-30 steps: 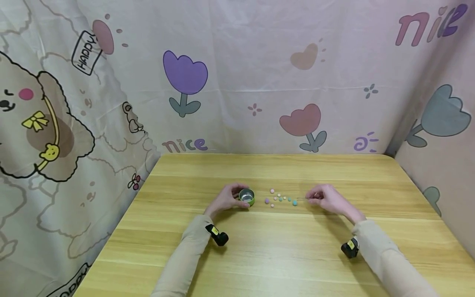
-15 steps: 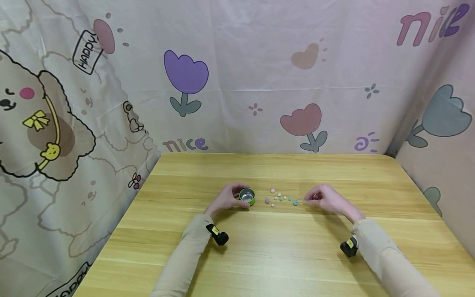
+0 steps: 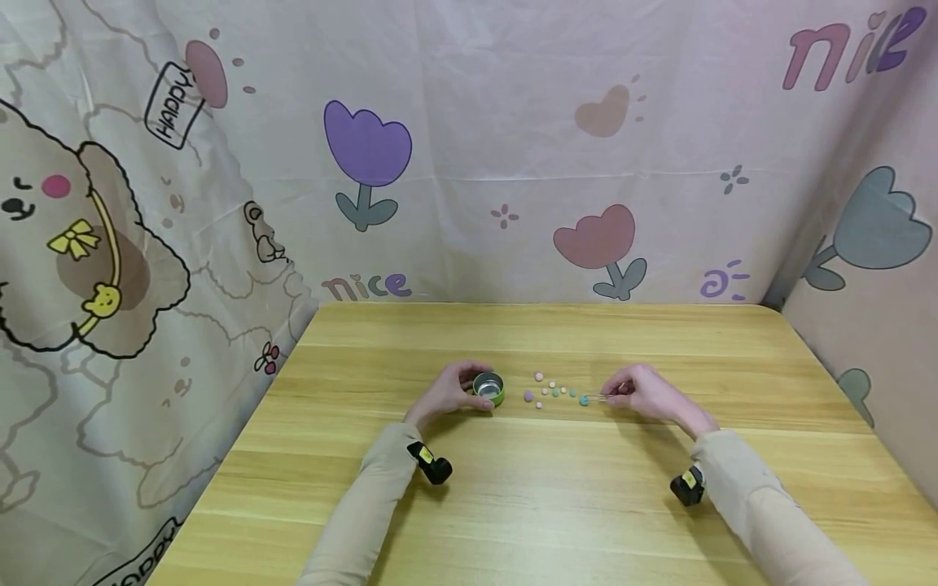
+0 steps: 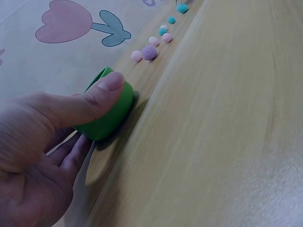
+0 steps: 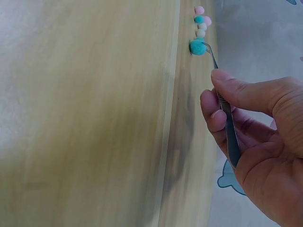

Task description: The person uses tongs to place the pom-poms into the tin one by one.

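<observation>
As right grip (image 5: 266,137) pinches tweezers (image 5: 230,131), partly hidden

Surface: wooden table (image 3: 469,496), light yellow-brown, grain running side to side, far right corner rounded. Standing on it: round green tin (image 4: 113,113), open-topped. Right of tin: loose scatter of small pompoms (image 3: 554,393), pink, purple, cream, teal; larger teal pompom (image 5: 197,48) rightmost.

**Beige with Black and Yellow**

The left sleeve (image 3: 359,505) and the right sleeve (image 3: 765,505) are matching in beige, both creasing softly. Near the ends, the left wrist camera (image 3: 438,470) and the right wrist camera (image 3: 685,491) are looking black and blocky, each bearing a yellow label (image 3: 426,454) (its marks are appearing too tiny to read). The left hand (image 3: 449,395) and the right hand (image 3: 650,394) are showing bare.
</observation>
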Motion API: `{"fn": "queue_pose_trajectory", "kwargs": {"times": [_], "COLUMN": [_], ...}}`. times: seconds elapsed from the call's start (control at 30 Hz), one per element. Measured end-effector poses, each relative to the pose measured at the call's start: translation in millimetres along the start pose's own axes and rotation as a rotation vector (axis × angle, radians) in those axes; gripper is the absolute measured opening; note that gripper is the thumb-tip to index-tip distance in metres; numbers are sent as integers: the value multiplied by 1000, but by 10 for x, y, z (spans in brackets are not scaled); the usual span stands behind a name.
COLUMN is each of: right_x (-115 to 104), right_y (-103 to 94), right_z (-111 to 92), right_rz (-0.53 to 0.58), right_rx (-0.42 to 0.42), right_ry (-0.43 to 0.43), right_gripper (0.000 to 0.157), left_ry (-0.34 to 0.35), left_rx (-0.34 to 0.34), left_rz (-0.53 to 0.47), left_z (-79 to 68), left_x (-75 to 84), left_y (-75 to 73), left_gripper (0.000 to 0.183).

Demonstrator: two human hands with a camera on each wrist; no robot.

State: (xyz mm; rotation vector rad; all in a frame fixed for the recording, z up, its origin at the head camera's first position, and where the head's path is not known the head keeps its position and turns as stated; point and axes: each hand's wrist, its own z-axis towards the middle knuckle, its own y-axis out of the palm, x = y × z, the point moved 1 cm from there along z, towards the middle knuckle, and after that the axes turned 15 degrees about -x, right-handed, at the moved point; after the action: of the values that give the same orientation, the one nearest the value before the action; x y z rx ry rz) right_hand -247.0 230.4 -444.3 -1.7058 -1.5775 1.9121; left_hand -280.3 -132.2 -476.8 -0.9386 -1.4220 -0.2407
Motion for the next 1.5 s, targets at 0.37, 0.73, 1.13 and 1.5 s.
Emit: {"fn": "queue_pose_trajectory", "kwargs": {"times": [0.37, 0.73, 1.13, 1.5], "right_x": [44, 39, -1, -170], "right_y": [33, 40, -8, -58], "right_z": [8, -14, -11, 117], "right_rz": [-9, -23, 0, -36], "right_rx": [-1, 5, 35, 58], "right_ry": [1, -10, -21, -68], "right_gripper": [11, 11, 14, 12], "left_ry": [10, 17, 3, -1], "left_rx": [-9, -15, -7, -6], "left_rz": [-16, 13, 3, 14], "left_z": [-3, -14, -7, -1], "left_x": [11, 16, 11, 5], "left_y": [26, 38, 34, 10], "left_gripper": [64, 62, 63, 63]}}
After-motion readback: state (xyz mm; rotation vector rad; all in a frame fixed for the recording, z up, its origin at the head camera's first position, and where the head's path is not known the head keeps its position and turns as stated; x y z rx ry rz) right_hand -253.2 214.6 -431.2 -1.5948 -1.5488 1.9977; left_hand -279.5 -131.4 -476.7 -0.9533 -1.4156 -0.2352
